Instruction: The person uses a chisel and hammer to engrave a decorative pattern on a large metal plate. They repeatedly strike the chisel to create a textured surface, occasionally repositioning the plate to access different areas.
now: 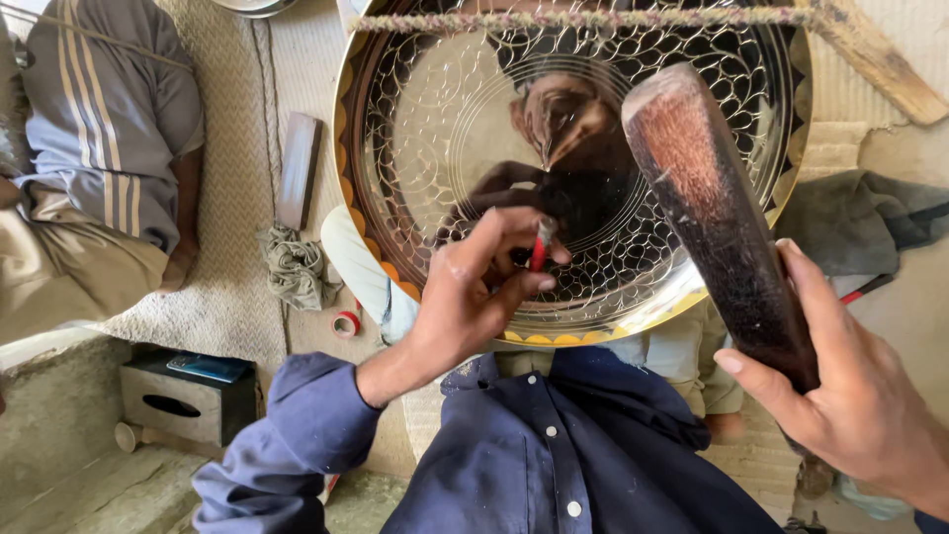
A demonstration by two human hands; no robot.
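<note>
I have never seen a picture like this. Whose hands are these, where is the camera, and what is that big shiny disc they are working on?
There is no machine here. The camera sits on a person's head and looks down, so you see that person's own two arms and dark blue shirt from above.

The left hand pinches a small tool with a red grip, its tip set against a large round metal tray. The tray is polished like a mirror, covered in fine engraved curling lines, with a scalloped golden rim; it reflects the hand. The right hand grips a thick dark wooden mallet, raised above the tray.

Around them: another person in a striped grey garment sits at the left on a woven mat; a roll of red tape, a knotted cloth and a small box lie nearby.
</note>
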